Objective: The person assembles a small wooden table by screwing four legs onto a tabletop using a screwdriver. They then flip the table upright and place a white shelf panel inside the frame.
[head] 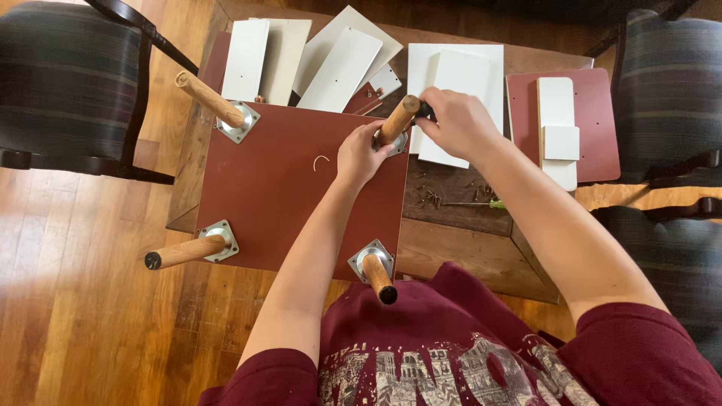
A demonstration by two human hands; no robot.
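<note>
Head view: a dark red board (293, 188) lies flat on the wooden bench (466, 248), with its bottom side up. Four wooden legs stick up from its corners. The leg being worked on (397, 119) is at the board's 1 o'clock corner. Its long way runs from the metal plate (399, 143) up and a bit toward 1 o'clock.

The left hand (361, 154) has its fingers curled shut around the low part of this leg, by the plate. The right hand (459, 124) has its fingers closed on the leg's dark tip.

The other legs lean out: one toward 10 o'clock (209, 98), one toward 9 o'clock (184, 252), one toward 6 o'clock (377, 277).

White boards (338, 68) lie just past the board's far edge. Small screws (435, 197) and a screwdriver (477, 203) lie on bare bench at 3 o'clock. Chairs (68, 83) stand close on both sides.
</note>
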